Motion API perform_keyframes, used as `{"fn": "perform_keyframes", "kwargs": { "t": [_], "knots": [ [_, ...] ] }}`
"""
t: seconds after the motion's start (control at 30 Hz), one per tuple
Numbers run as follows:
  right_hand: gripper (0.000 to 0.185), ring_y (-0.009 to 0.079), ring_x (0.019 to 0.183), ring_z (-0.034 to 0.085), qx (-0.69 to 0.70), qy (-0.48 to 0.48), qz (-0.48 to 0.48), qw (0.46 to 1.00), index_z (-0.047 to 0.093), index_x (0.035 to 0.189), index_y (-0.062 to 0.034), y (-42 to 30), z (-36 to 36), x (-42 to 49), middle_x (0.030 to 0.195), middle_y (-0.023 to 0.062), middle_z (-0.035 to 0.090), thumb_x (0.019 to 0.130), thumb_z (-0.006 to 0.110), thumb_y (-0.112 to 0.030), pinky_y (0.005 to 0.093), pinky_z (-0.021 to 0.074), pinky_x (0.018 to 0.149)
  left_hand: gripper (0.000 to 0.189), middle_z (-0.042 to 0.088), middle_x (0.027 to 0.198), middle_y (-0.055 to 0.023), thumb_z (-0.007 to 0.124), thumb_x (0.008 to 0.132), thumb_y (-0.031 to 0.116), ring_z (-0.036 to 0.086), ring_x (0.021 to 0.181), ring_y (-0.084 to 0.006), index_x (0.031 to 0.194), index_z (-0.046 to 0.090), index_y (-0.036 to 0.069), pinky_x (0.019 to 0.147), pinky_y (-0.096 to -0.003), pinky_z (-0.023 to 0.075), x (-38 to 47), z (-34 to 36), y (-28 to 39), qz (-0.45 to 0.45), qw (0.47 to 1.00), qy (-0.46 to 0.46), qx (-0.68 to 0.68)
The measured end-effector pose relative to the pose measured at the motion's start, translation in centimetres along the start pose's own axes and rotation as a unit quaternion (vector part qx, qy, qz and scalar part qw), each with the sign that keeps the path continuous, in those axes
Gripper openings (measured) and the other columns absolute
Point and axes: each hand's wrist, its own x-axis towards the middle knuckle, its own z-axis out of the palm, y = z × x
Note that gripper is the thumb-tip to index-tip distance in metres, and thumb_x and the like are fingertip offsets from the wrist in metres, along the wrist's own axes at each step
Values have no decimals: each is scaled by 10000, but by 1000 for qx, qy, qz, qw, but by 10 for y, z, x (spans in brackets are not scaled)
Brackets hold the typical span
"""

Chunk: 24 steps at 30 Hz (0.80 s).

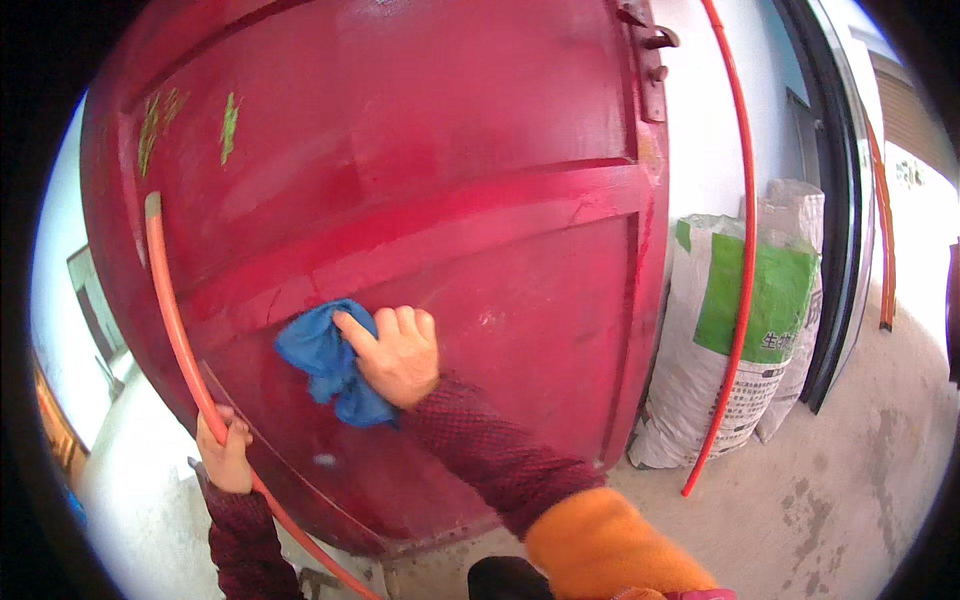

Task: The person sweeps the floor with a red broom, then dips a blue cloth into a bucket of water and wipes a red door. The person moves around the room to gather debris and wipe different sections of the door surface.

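A large red-painted panel (517,300), perhaps a door, stands before me, with raised rails across it. My right hand (401,356) presses a crumpled blue cloth (322,356) against it, below the middle rail. The cloth bunches under my fingers and hangs loose on the left and below. At the panel's lower left, my left hand (225,454) is wrapped around an orange pole (176,315). The pole tilts, its pale-tipped end reaching up in front of the panel's left edge. Its lower end runs out of view at the bottom.
Rusty latch hardware (654,90) juts from the panel's upper right edge. A red pole (742,187) leans in front of a printed woven sack (675,397), with another sack behind. Farther right are a dark door frame (840,300) and orange strips (883,240). Yellow-green scratches (229,127) mark the panel.
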Motion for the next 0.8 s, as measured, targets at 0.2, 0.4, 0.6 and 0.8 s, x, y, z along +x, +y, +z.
{"fn": "perform_keyframes", "kwargs": {
  "t": [0.2,0.4,0.6,0.8],
  "knots": [
    [336,204,588,432,-179,41,-62,981,642,961,-263,130,-46,-11,632,21,376,650,575,-155,358,304,529,239,454,685,-6,466,764,9,466,571,-75,996,426,49,507,-198,390,5,30,-29,21,998,48,-18],
    [356,212,567,488,-427,69,59,900,602,993,-229,253,-97,-40,629,19,436,646,594,-147,370,334,516,230,457,652,-30,436,752,-10,476,569,-110,979,452,27,548,-239,405,14,39,-41,42,994,102,21],
    [141,291,704,638,-155,98,361,914,627,870,-143,179,-107,9,759,109,649,762,589,-225,398,498,610,220,469,678,-58,465,748,-19,497,611,-160,966,469,12,604,-282,421,11,36,-37,86,989,111,38],
    [235,228,748,540,-17,-22,-90,996,624,881,-160,-11,-13,84,839,64,565,653,581,-115,371,399,628,251,439,687,-50,467,741,-22,471,620,-165,989,475,9,614,-285,408,14,36,-35,87,988,112,66]
  ]
}}
